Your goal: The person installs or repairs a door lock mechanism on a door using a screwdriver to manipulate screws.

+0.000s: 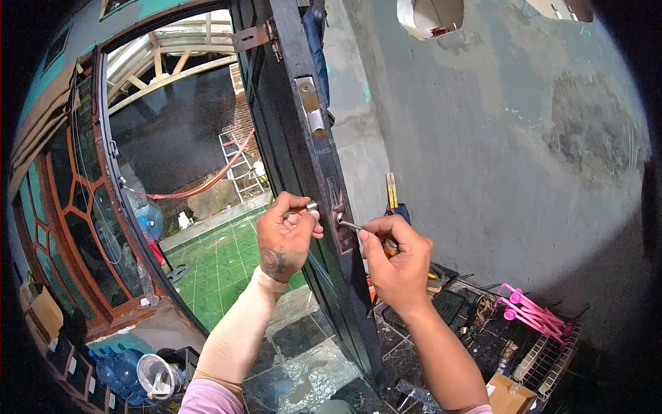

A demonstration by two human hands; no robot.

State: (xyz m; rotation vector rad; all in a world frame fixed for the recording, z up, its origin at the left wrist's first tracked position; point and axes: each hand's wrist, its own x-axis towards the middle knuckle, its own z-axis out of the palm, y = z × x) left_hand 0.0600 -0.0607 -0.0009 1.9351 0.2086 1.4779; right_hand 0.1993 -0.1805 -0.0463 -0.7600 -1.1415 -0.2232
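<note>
A dark door (314, 172) stands on edge before me, with a metal lock plate (336, 193) set in its narrow side. My left hand (286, 234), on the door's left face, is closed with thumb and fingers pinching a small silver metal cylinder (312, 205). On the other side, my right hand (400, 259) is closed around a screwdriver. Its thin shaft (352, 225) points at the lower part of the lock plate, by a small hole. Most of the handle is hidden in the palm. Higher on the edge is the latch (316, 121).
A hinge (252, 38) shows at the door's top. Behind are a green tiled floor (227, 262), a hammock (200, 190) and a ladder (241, 165). A pink folding object (534, 314), a wire rack (548, 362) and a cardboard box (510, 397) lie right; blue bottles (121, 372) stand left.
</note>
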